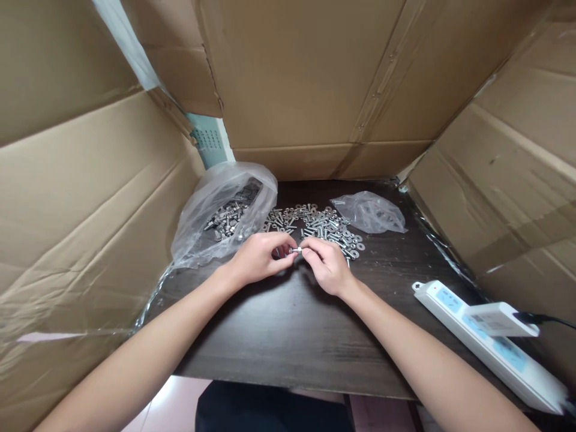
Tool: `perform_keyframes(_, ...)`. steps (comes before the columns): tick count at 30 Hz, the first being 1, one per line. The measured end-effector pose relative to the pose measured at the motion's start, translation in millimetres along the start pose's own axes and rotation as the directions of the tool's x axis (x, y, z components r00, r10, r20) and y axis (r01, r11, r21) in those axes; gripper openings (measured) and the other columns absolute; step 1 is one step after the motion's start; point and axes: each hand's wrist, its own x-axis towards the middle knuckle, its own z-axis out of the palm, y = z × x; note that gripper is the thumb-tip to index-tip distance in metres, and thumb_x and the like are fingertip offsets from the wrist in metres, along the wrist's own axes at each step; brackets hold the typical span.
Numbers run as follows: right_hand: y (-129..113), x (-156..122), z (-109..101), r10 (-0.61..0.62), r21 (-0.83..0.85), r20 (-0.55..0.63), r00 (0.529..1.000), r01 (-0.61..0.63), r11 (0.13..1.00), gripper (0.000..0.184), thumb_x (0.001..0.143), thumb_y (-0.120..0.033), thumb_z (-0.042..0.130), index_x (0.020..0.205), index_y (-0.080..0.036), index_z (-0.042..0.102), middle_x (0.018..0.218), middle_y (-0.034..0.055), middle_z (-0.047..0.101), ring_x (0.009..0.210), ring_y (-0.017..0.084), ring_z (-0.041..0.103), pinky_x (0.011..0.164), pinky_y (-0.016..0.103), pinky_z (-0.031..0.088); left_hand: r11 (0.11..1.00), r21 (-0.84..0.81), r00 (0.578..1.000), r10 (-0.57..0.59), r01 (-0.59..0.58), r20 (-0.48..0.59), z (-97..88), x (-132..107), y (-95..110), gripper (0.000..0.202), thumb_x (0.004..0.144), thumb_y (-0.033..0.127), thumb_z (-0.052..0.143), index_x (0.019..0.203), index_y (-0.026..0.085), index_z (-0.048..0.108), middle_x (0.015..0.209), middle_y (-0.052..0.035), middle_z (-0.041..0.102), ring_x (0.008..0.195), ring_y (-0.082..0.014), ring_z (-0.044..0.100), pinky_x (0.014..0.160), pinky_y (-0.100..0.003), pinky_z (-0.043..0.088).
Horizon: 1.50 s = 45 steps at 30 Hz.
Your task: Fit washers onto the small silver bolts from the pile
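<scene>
Between my two hands, just above the dark table, is a small metal bolt point(295, 250) lying sideways. My left hand point(263, 258) pinches it between thumb and fingers at one end. My right hand point(327, 264) closes its thumb and fingertips on the other end, where a nut seems to sit, partly hidden by the fingers. Directly beyond the hands spreads a loose pile of bolts, nuts and washers point(326, 227). To the left, an open clear plastic bag point(191, 237) holds many more metal fasteners point(229, 217).
A second, crumpled plastic bag point(373, 213) lies right of the pile. A white power strip point(486, 348) with a white plugged-in adapter point(499, 319) and black cable runs along the right side. Cardboard walls point(306, 78) enclose the table point(288, 336) at the back and both sides.
</scene>
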Motion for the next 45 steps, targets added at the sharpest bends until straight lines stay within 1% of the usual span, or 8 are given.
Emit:
perform_keyframes(4,-1.6,-0.2,0.8,0.015,0.048,-0.01,1.0,-0.015,0.999,0.01,0.096,-0.023,0.052,0.095,-0.019,0.061,0.073,-0.0014,0.059,0.061,0.015,0.054,0.059,0.027,0.04,1.0,0.019,1.0,-0.008,0.008,0.011,0.3,-0.1,-0.5,0.008,0.092,0.024,0.069,0.098,0.018,0.069,0.08,0.0014,0.069,0.068,-0.0117,0.064,0.067,-0.022,0.049)
perform_keyframes(8,-1.1,-0.3,3.3,0.019,0.032,-0.005,1.0,-0.018,0.999,0.009,0.095,-0.023,0.054,0.09,-0.019,0.06,0.07,-0.0019,0.057,0.059,0.015,0.052,0.058,0.027,0.038,1.0,0.016,1.0,-0.019,0.019,0.017,0.9,0.4,-0.7,0.009,0.094,0.027,0.068,0.097,0.018,0.069,0.08,0.0009,0.069,0.068,-0.0125,0.064,0.067,-0.023,0.05)
perform_keyframes(14,2.5,-0.6,4.5,0.032,0.005,0.021,0.999,-0.032,0.999,0.023,0.102,-0.026,0.048,0.082,-0.019,0.058,0.068,-0.0015,0.055,0.06,0.015,0.051,0.061,0.028,0.036,1.0,0.027,1.0,-0.016,0.015,0.017,1.1,1.0,-1.2,0.01,0.094,0.028,0.068,0.097,0.018,0.069,0.08,0.0011,0.068,0.069,-0.0127,0.064,0.067,-0.023,0.049)
perform_keyframes(19,1.3,0.5,3.1,0.054,-0.018,0.011,0.999,-0.053,0.998,0.036,0.106,-0.031,0.042,0.073,-0.02,0.05,0.066,-0.0006,0.051,0.06,0.016,0.049,0.061,0.03,0.034,0.999,0.029,1.0,-0.021,0.02,0.016,1.0,0.2,-0.2,0.01,0.094,0.029,0.068,0.096,0.018,0.068,0.079,0.0011,0.068,0.068,-0.0128,0.064,0.067,-0.023,0.049)
perform_keyframes(24,-3.3,1.4,0.4,0.03,0.048,-0.011,0.999,-0.029,0.998,0.016,0.102,-0.026,0.047,0.093,-0.019,0.059,0.08,0.0017,0.061,0.068,0.017,0.056,0.066,0.029,0.041,0.999,0.028,1.0,-0.021,0.021,0.021,0.6,0.4,-0.5,0.011,0.094,0.029,0.068,0.097,0.018,0.068,0.081,0.0007,0.069,0.069,-0.0128,0.064,0.068,-0.024,0.049)
perform_keyframes(26,-3.6,1.2,0.7,0.028,0.058,0.006,1.0,-0.028,0.998,0.011,0.099,-0.025,0.051,0.094,-0.02,0.059,0.079,0.0014,0.061,0.067,0.017,0.056,0.064,0.029,0.042,0.999,0.031,0.999,-0.023,0.022,0.024,0.7,0.6,-0.9,0.011,0.094,0.029,0.068,0.097,0.018,0.068,0.082,0.0005,0.069,0.07,-0.0129,0.064,0.068,-0.024,0.049)
perform_keyframes(37,0.8,1.3,2.6,0.023,0.013,0.032,0.999,-0.024,1.0,0.032,0.106,-0.029,0.044,0.077,-0.02,0.053,0.069,0.0002,0.054,0.063,0.016,0.052,0.063,0.029,0.037,0.999,0.031,0.999,-0.03,0.029,0.034,1.4,0.2,-0.8,0.01,0.095,0.028,0.067,0.098,0.019,0.067,0.082,0.0007,0.067,0.07,-0.0132,0.063,0.067,-0.024,0.048)
perform_keyframes(45,-1.0,1.1,2.0,0.025,0.026,0.006,1.0,-0.025,0.999,0.014,0.1,-0.026,0.051,0.092,-0.02,0.061,0.077,0.0016,0.062,0.067,0.018,0.057,0.065,0.03,0.041,0.998,0.056,0.999,-0.028,0.026,0.027,-0.1,1.2,-1.1,0.01,0.094,0.027,0.067,0.098,0.018,0.067,0.083,0.0009,0.067,0.071,-0.0133,0.062,0.068,-0.024,0.047)
